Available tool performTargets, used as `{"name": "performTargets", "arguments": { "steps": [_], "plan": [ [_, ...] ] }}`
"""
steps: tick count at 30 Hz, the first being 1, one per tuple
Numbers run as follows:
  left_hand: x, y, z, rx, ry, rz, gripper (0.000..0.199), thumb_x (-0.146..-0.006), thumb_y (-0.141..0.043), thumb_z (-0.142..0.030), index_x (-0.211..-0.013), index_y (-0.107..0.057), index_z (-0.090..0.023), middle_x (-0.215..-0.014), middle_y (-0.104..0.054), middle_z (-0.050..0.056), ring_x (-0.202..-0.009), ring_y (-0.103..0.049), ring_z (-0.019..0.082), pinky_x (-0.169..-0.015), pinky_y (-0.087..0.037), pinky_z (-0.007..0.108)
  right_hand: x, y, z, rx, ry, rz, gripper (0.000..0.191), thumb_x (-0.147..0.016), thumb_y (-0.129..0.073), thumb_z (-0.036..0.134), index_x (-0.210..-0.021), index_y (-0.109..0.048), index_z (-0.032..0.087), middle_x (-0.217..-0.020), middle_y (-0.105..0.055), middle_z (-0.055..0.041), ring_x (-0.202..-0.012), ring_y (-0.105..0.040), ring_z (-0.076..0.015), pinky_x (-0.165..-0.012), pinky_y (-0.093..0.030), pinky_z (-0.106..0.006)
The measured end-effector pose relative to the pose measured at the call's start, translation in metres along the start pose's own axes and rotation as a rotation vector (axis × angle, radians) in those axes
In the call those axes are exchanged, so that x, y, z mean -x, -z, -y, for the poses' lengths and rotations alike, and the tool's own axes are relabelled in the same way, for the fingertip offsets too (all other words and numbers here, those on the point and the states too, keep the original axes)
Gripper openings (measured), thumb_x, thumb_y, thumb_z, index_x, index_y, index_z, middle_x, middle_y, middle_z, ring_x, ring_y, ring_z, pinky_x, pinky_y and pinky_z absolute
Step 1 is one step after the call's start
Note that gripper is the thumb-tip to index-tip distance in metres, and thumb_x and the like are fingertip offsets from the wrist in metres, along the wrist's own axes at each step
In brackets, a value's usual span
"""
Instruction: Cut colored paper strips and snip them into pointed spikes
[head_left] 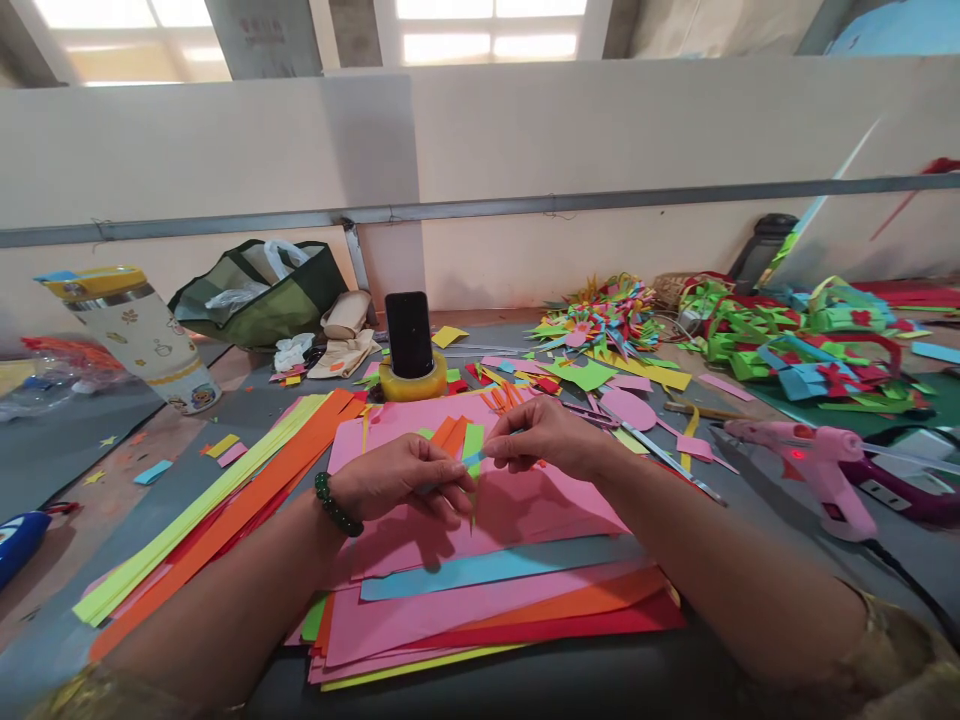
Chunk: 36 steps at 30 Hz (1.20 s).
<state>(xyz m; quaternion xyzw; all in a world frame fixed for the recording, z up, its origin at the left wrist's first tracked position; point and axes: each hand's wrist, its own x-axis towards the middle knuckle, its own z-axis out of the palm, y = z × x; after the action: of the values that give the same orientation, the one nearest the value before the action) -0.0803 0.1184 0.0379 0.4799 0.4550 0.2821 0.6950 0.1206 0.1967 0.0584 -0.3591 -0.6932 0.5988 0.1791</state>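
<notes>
Between the fingertips of my left hand and my right hand is a small blue paper strip, pinched from both sides. My fingers hide part of it. Just behind it are a light green paper piece and orange paper pieces. Both hands are over a stack of pink paper sheets. A long blue paper strip lies across the stack's near part, with orange, red and yellow sheets showing lower down.
Long yellow strips and orange strips lie at left. A phone stands in a tape roll. A pink glue gun with a lit red light rests at right, near scissors. A tumbler stands at far left.
</notes>
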Motion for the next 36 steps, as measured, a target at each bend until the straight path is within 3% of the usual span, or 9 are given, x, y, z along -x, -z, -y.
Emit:
{"name": "performTargets", "arguments": {
  "steps": [8,12,17,23,36],
  "plan": [
    [0.004,0.005,-0.003,-0.107,-0.024,-0.011,0.036,-0.073,-0.068,-0.046,-0.086,-0.071,-0.013,-0.079,-0.073,0.010,-0.065,-0.069,0.017,-0.065,-0.052,0.027,0.001,0.001,0.003,0.039,-0.018,-0.016,0.030,-0.053,-0.081,0.039,-0.059,-0.069,0.013,-0.051,-0.061,0.0002,-0.048,-0.054,-0.0076,-0.046,-0.043,-0.019],
    [0.002,-0.003,-0.004,-0.209,-0.132,-0.037,0.036,-0.077,-0.064,-0.047,-0.092,-0.071,-0.015,-0.093,-0.072,0.009,-0.072,-0.067,0.015,-0.070,-0.050,0.026,0.004,-0.009,0.001,0.053,0.013,-0.028,0.024,-0.058,-0.078,0.035,-0.061,-0.069,0.013,-0.051,-0.060,0.0008,-0.049,-0.054,-0.0077,-0.048,-0.043,-0.018],
    [-0.002,-0.008,-0.001,-0.266,-0.226,-0.106,0.035,-0.075,-0.065,-0.046,-0.076,-0.071,-0.012,-0.070,-0.071,0.006,-0.062,-0.063,0.013,-0.064,-0.050,0.024,0.008,-0.019,0.001,0.076,0.059,-0.025,0.017,-0.065,-0.070,0.029,-0.063,-0.070,0.012,-0.051,-0.060,0.0010,-0.048,-0.054,-0.0078,-0.049,-0.044,-0.019],
    [0.004,-0.005,-0.006,-0.374,-0.188,-0.163,0.031,-0.075,-0.065,-0.044,-0.075,-0.071,-0.014,-0.073,-0.072,0.007,-0.061,-0.065,0.014,-0.059,-0.049,0.022,0.009,-0.007,0.002,0.062,0.032,0.036,0.018,-0.062,-0.075,0.031,-0.063,-0.070,0.014,-0.052,-0.061,0.0013,-0.050,-0.057,-0.0078,-0.048,-0.044,-0.017],
    [0.016,0.011,-0.021,-0.352,-0.264,-0.119,0.031,-0.076,-0.064,-0.044,-0.071,-0.069,-0.014,-0.070,-0.071,0.008,-0.060,-0.064,0.015,-0.063,-0.051,0.026,0.011,0.013,0.011,0.164,0.023,-0.005,0.031,-0.063,-0.075,0.043,-0.061,-0.068,0.013,-0.053,-0.064,-0.0005,-0.045,-0.056,-0.0076,-0.045,-0.045,-0.018]
  ]
}}
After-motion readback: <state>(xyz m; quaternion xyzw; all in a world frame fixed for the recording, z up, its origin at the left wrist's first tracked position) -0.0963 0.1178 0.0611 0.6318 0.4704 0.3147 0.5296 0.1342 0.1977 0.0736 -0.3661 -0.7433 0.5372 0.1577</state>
